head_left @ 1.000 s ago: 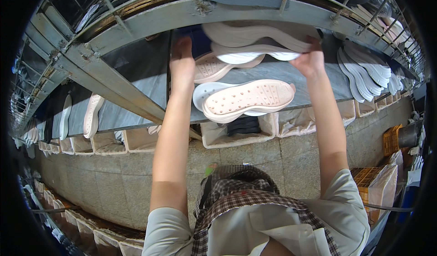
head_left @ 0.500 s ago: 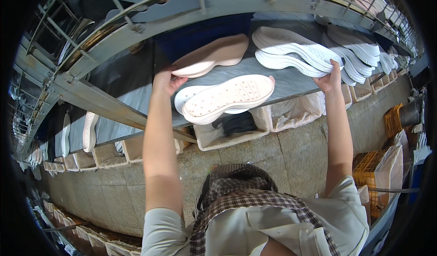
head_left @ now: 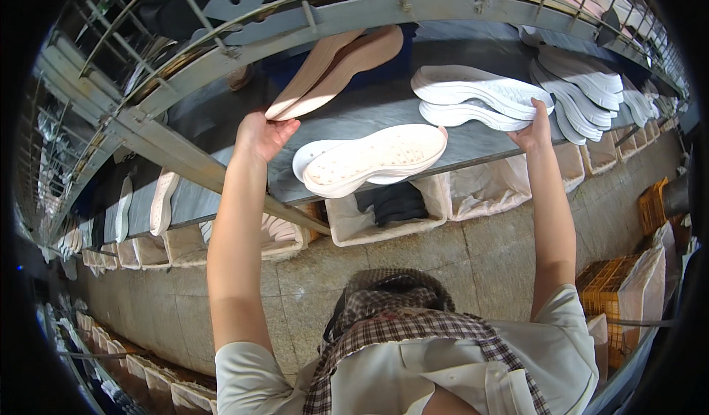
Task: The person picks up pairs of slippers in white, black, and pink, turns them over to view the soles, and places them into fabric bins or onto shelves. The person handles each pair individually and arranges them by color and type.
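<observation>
In my left hand (head_left: pixel 267 136), closed at their near end, are two beige-pink shoe soles (head_left: pixel 358 62), tilted with their far ends raised toward the frame. My right hand (head_left: pixel 533 128) pinches the right end of a white shoe sole (head_left: pixel 473 86), thumb on top. Another white sole (head_left: pixel 469 112) lies directly under it; whether my fingers also hold that one is hidden. Between my hands, at the near edge of the grey work surface (head_left: pixel 354 116), a pale pink sole with small bumps (head_left: pixel 377 158) rests on top of a white sole (head_left: pixel 304 158).
More white soles (head_left: pixel 572 94) overlap at the right. A metal wire rack (head_left: pixel 317 20) runs above the surface, with a slanting post (head_left: pixel 185 156) at left. Lined baskets (head_left: pixel 347 227) stand below the near edge. A dark blue bin (head_left: pixel 399 64) sits behind. Yellow crates (head_left: pixel 605 278) stand at right.
My left hand has moved left and slightly down; the beige-pink soles have swung steeper, and a second one now shows. My right hand stays at the white soles. The view has shifted slightly.
</observation>
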Demonstrator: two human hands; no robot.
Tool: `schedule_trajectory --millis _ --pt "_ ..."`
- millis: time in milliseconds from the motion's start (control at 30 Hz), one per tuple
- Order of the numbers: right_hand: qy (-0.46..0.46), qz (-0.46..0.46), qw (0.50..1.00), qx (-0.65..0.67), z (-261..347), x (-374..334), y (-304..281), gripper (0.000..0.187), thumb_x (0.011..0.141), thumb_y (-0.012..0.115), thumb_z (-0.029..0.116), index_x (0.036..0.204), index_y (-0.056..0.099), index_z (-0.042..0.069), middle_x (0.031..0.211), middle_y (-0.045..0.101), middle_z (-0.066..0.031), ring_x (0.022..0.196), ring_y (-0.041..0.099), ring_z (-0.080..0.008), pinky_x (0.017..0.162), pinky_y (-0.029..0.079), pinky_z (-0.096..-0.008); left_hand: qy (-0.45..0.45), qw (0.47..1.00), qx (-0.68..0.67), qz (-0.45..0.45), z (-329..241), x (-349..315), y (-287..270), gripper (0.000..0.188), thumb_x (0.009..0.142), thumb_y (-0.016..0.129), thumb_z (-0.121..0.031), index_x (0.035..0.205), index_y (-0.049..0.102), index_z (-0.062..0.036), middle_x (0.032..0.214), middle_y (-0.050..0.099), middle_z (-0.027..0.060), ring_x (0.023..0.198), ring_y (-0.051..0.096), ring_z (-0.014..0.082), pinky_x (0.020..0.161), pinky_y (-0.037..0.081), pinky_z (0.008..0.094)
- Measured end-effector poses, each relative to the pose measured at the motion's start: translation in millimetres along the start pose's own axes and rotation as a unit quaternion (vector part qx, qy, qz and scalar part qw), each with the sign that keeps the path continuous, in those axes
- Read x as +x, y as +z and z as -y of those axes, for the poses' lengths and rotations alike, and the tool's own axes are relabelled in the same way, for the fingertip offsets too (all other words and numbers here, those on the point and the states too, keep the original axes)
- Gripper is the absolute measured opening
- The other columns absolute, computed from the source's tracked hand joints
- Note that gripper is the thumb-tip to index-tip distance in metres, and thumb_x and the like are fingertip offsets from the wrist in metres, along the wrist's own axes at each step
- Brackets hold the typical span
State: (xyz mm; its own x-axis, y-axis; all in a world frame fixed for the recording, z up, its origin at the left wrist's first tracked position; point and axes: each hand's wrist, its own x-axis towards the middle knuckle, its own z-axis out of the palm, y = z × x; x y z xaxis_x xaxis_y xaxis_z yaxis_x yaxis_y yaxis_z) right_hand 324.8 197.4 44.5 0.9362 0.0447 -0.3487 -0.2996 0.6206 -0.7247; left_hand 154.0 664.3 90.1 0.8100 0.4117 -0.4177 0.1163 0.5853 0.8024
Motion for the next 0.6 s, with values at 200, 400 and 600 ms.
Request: schedule_trajectory --millis 200,400,600 --pt "0.079 0.089 0.993 -0.009 -50 45 57 0.048 0.085 0.049 0.035 0.123 0.047 0.005 0.125 0.053 -0.0137 0.115 0.051 -0.0329 0.094 0.04 -0.0557 0.082 0.996 -0.027 0.028 3 -55 11 0.03 0.094 0.034 -0.013 0.111 0.045 0.008 0.097 0.054 0.0203 0.079 0.061 0.0273 0.069 0.059 0.0338" --pt "0.169 0.119 0.978 0.007 -138 86 129 0.053 0.092 0.045 0.042 0.131 0.041 0.006 0.131 0.049 -0.0144 0.116 0.05 -0.0378 0.089 0.037 -0.0676 0.116 0.993 0.013 0.017 14 -101 16 0.036 0.092 0.038 -0.01 0.126 0.041 0.0007 0.109 0.056 0.0172 0.084 0.061 0.0236 0.069 0.057 0.0333" --pt "0.167 0.199 0.95 -0.174 -170 109 142 0.057 0.092 0.049 0.043 0.133 0.04 0.004 0.13 0.051 -0.0141 0.118 0.05 -0.0312 0.099 0.038 -0.0472 0.128 0.992 0.003 0.005 27 -127 8 0.036 0.09 0.041 -0.008 0.125 0.041 -0.0002 0.112 0.056 0.0165 0.09 0.062 0.0238 0.071 0.056 0.0334"
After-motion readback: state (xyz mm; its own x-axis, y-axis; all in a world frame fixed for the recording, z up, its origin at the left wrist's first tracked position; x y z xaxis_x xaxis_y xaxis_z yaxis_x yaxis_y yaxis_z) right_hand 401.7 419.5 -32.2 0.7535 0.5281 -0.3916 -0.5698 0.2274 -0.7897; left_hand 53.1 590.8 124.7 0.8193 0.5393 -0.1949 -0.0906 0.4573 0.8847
